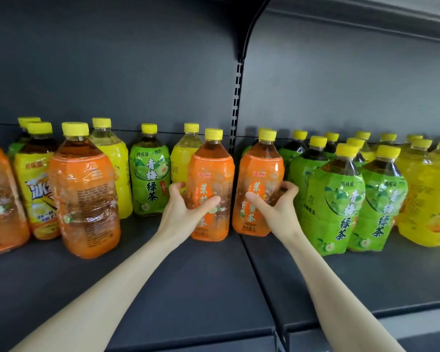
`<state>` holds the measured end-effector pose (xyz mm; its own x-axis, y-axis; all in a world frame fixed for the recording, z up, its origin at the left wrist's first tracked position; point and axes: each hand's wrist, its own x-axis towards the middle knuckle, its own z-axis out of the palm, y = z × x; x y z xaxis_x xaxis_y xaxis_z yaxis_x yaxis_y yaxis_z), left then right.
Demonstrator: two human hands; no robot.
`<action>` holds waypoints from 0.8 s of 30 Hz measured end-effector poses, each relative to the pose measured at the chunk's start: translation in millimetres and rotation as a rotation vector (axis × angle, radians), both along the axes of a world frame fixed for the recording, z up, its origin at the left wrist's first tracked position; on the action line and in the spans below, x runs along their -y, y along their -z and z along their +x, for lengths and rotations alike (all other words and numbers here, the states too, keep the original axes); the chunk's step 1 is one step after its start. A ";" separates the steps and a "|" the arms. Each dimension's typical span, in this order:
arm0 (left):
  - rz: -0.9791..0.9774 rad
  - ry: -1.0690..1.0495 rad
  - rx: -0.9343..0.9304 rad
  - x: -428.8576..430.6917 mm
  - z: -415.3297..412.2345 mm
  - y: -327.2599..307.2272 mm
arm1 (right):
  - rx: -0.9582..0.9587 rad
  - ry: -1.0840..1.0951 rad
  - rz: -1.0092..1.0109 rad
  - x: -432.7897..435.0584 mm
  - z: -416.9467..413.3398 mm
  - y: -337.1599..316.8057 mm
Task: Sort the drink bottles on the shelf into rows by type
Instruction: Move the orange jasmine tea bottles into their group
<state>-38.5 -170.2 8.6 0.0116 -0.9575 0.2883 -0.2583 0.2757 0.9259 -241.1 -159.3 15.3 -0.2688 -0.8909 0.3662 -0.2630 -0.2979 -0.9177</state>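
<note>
On the left section of the shelf (188, 288), orange-label bottles (84, 189), a yellow-label bottle (36, 189) and a green-label bottle (150, 181) are found intermixed; sorting there is judged unfinished. At centre, the first orange bottle (211, 168) is gripped by the left hand (186, 209), fingers curled round it, and the second orange bottle (261, 166) likewise by the right hand (277, 207); both appear upright on the shelf. To the right, green bottles (335, 207) are ranged in rows, with yellow bottles (424, 199) grouped beyond; that section is judged largely done.
</note>
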 end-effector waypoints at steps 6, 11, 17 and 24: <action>-0.003 -0.029 0.015 -6.0 -2.2 2.8 | 0.092 -0.052 -0.014 -4.4 3.6 3.2; 0.038 0.075 -0.206 -13.8 -14.1 2.5 | 0.269 -0.101 -0.026 -10.3 9.4 3.6; 0.040 0.053 -0.207 -12.4 -17.0 0.7 | 0.250 -0.071 -0.015 -5.8 10.0 8.8; 0.018 0.074 -0.166 -25.2 -15.0 -5.1 | 0.241 -0.066 0.003 -18.2 12.9 5.0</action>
